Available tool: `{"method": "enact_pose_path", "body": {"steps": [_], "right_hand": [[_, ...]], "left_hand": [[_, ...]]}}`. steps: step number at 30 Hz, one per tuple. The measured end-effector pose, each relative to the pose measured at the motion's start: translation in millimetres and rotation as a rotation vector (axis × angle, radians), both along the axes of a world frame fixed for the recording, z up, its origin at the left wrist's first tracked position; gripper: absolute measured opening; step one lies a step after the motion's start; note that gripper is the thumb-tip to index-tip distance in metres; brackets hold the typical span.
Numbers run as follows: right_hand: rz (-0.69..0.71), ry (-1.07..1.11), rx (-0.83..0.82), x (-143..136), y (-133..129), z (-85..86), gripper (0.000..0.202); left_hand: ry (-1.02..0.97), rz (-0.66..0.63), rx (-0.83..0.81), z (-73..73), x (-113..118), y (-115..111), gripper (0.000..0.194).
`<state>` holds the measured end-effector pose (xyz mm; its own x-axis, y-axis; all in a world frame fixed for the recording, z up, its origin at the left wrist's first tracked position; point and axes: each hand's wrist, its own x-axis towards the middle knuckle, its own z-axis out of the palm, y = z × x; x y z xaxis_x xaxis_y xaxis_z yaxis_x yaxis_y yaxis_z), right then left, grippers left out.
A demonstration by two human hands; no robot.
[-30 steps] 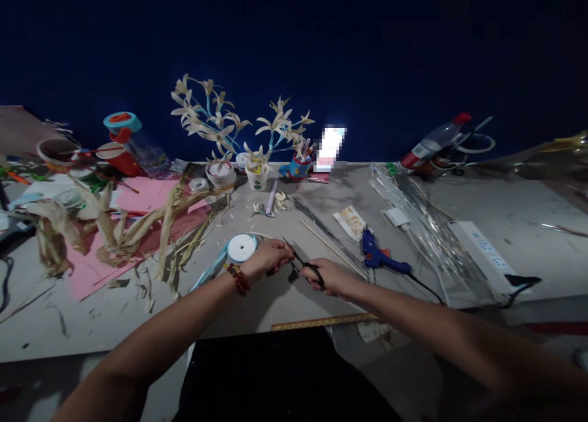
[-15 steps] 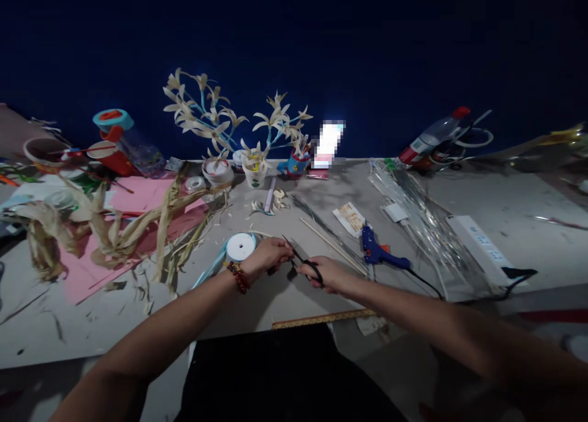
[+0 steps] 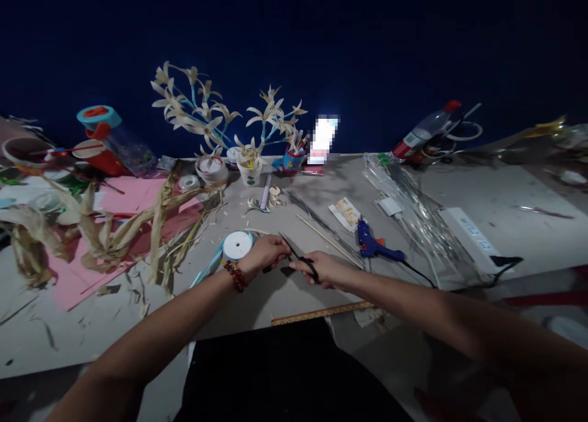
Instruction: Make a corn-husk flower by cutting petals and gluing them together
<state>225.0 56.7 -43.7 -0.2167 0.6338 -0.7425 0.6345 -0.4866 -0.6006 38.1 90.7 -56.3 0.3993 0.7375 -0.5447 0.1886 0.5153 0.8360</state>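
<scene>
My right hand (image 3: 321, 269) is closed round black-handled scissors (image 3: 313, 270), whose blades point up and left past the fingertips of my left hand (image 3: 266, 254). The fingers of my left hand are pinched together; what lies between them is too small and dark to make out. A beaded bracelet circles that wrist. Just behind the wrist lies a white spool of light blue ribbon (image 3: 237, 245), with its loose end trailing toward me. Right of the scissors are a thin wooden stick (image 3: 328, 241) and a bundle of thin wires (image 3: 316, 217).
A blue glue gun (image 3: 376, 244) with its cord lies at the right, near clear-wrapped wires (image 3: 418, 214) and a power strip (image 3: 468, 238). Dried corn husks (image 3: 114, 238) cover pink paper (image 3: 68, 281) at the left. Husk flowers (image 3: 197, 113) stand in cups behind, beside a lit phone (image 3: 323, 140).
The whole view has shifted slightly, so things appear a little further left. Both hands stay close together, with the scissors still in my right hand.
</scene>
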Motion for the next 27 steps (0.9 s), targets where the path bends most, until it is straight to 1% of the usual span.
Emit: {"method": "enact_pose_path", "body": {"steps": [2,4,7,9,11,12,14,17,19,21,22,24,27], "right_hand": [[0.025,0.008,0.014,2.1,2.1,0.8,0.051],[0.044,0.003,0.064,7.1,3.6,1.5,0.052],[0.034,-0.032,0.224,19.3,1.2,2.1,0.049],[0.006,-0.068,0.346,26.9,-5.3,2.7,0.046],[-0.023,-0.12,0.448,30.4,-14.8,3.3,0.044],[-0.04,-0.154,0.49,30.4,-20.0,3.5,0.043],[-0.064,-0.252,0.584,27.3,-29.3,3.1,0.041],[-0.079,-0.383,0.71,20.6,-38.7,0.0,0.04],[-0.082,-0.433,0.764,18.6,-42.3,-2.7,0.038],[-0.076,-0.511,0.798,19.6,-44.2,-4.3,0.036],[-0.065,-0.567,0.81,20.9,-44.3,-4.3,0.035],[-0.034,-0.68,0.817,23.8,-42.6,-2.1,0.035],[0.056,-0.779,0.787,25.8,-34.4,5.9,0.035]], "left_hand": [[-0.012,-0.001,0.032,-3.0,-1.6,-0.6,0.015],[-0.024,0.004,0.074,-6.4,-2.7,-3.3,0.02],[-0.023,0.028,0.16,-8.8,-2.8,-13.0,0.028],[-0.006,0.039,0.223,-5.8,-2.0,-20.7,0.031],[0.018,0.036,0.292,1.5,-0.8,-23.5,0.031],[0.032,0.032,0.333,6.4,0.0,-21.3,0.029],[0.065,0.026,0.426,17.2,2.8,-8.1,0.022],[0.127,0.029,0.546,31.3,10.2,28.1,0.013],[0.16,0.043,0.586,38.0,15.4,52.7,0.011],[0.173,0.046,0.597,42.4,18.7,68.9,0.01],[0.167,0.044,0.596,43.7,19.3,72.6,0.01],[0.125,0.037,0.582,45.1,19.1,71.1,0.015],[0.003,0.03,0.527,46.4,16.6,52.0,0.025]]}}
